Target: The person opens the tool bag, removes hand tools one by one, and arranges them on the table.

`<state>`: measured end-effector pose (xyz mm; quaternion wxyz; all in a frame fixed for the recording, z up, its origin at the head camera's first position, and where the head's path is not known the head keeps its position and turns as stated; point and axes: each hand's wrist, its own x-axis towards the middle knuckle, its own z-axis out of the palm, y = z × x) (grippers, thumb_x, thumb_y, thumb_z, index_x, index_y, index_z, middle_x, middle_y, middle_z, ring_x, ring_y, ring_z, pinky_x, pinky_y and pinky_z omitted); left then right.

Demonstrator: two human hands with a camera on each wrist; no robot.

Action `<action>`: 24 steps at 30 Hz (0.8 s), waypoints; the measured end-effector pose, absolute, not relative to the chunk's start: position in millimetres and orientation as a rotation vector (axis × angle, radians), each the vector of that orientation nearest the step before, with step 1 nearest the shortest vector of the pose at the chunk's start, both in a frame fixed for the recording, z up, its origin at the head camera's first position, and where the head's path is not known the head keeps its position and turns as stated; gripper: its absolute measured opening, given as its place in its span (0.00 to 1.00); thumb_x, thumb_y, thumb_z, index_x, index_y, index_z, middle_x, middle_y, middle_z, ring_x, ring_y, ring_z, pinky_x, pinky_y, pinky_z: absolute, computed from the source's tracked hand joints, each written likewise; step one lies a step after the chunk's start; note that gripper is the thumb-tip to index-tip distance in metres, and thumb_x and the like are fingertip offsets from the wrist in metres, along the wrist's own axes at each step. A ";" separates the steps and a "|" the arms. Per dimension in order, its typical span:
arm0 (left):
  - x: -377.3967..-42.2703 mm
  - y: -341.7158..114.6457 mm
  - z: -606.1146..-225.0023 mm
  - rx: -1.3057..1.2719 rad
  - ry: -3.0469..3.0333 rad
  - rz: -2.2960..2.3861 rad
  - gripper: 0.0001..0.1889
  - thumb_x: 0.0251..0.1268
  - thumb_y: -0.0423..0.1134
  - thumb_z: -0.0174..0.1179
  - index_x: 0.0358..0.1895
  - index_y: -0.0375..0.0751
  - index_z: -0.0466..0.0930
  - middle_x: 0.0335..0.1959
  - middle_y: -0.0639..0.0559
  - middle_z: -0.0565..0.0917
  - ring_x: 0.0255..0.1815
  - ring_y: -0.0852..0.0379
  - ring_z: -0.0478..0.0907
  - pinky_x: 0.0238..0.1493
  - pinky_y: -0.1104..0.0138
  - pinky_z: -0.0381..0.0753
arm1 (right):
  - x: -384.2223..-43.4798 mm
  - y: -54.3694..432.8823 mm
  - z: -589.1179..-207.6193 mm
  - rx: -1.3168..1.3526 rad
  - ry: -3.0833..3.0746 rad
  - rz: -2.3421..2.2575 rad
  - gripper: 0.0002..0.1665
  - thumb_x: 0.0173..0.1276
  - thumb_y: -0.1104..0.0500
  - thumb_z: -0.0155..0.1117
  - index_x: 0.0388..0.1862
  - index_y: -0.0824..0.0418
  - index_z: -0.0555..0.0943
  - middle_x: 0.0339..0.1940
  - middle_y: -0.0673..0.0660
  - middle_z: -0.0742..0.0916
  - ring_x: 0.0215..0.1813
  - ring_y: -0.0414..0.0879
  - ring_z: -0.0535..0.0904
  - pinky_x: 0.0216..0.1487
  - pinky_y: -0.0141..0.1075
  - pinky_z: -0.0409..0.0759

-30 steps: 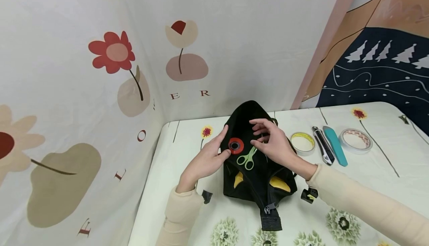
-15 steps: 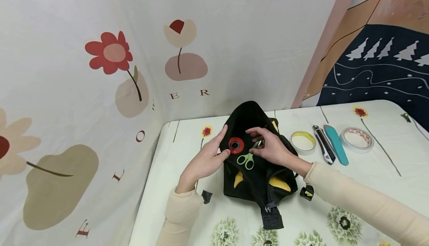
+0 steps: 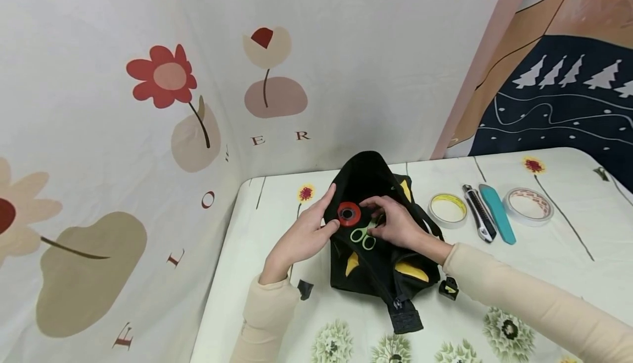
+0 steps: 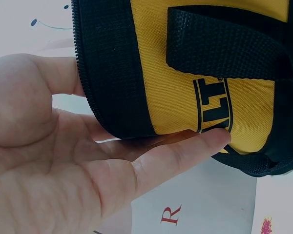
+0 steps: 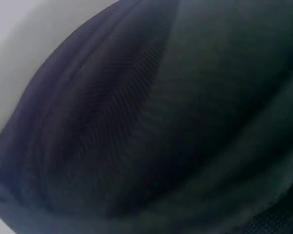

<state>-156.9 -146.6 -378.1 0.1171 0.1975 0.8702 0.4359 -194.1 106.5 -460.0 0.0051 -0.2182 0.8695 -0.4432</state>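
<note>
A black and yellow zippered tool bag [image 3: 363, 283] sits on the table with its mouth open. My left hand [image 3: 303, 238] holds the left rim; in the left wrist view the thumb is at the zipper edge and the fingers lie along the yellow outside. A red tape roll [image 3: 349, 214] shows inside the mouth, beside my left thumb. Green-handled scissors [image 3: 360, 235] lie right of it, their blades mostly hidden. My right hand [image 3: 395, 225] reaches into the mouth with curled fingers and pinches the scissors near the handles. Blurred dark bag fabric [image 5: 102, 122] fills the right wrist view.
To the bag's right lie a tape roll with a yellow core [image 3: 447, 210], a black box cutter [image 3: 479, 214], a teal cutter [image 3: 497, 214] and a wider tape roll [image 3: 528, 207]. A cloth-covered wall [image 3: 321, 154] rises behind the table.
My right hand has come down and slightly left onto the scissors, its fingers closing near the handles. The left hand stays on the bag's rim.
</note>
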 end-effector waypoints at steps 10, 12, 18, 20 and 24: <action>-156.3 -147.9 -376.8 0.597 2.542 1.277 0.41 0.85 0.34 0.53 0.93 0.44 0.44 0.92 0.44 0.53 0.92 0.45 0.50 0.88 0.43 0.55 | -195.6 102.6 -465.4 -0.641 2.793 -1.236 0.36 0.55 0.74 0.85 0.64 0.67 0.84 0.41 0.59 0.87 0.38 0.46 0.85 0.48 0.48 0.85; -156.3 -147.6 -375.9 0.604 2.542 1.276 0.41 0.85 0.33 0.53 0.93 0.44 0.44 0.92 0.44 0.53 0.92 0.45 0.50 0.88 0.43 0.55 | -196.1 103.1 -466.2 -0.622 2.783 -1.222 0.36 0.55 0.75 0.85 0.64 0.68 0.84 0.38 0.58 0.87 0.36 0.45 0.84 0.45 0.45 0.85; -156.3 -147.6 -375.0 0.603 2.546 1.270 0.41 0.84 0.33 0.53 0.93 0.44 0.44 0.92 0.44 0.53 0.92 0.45 0.50 0.88 0.44 0.55 | -195.7 103.8 -470.5 -0.568 2.755 -1.198 0.37 0.55 0.73 0.84 0.66 0.69 0.83 0.34 0.54 0.87 0.33 0.39 0.83 0.42 0.39 0.83; -156.3 -147.9 -375.1 0.598 2.543 1.275 0.41 0.84 0.33 0.53 0.93 0.44 0.44 0.92 0.44 0.53 0.92 0.45 0.50 0.88 0.44 0.55 | -195.1 103.4 -472.3 -0.558 2.755 -1.193 0.37 0.55 0.73 0.84 0.65 0.69 0.83 0.33 0.53 0.87 0.32 0.38 0.82 0.41 0.39 0.83; -156.0 -149.1 -375.5 0.593 2.544 1.275 0.42 0.84 0.34 0.53 0.93 0.44 0.44 0.92 0.44 0.53 0.92 0.45 0.50 0.88 0.44 0.55 | -195.0 100.7 -476.3 -0.563 2.775 -1.176 0.36 0.54 0.74 0.82 0.64 0.69 0.83 0.32 0.52 0.86 0.31 0.37 0.82 0.41 0.40 0.83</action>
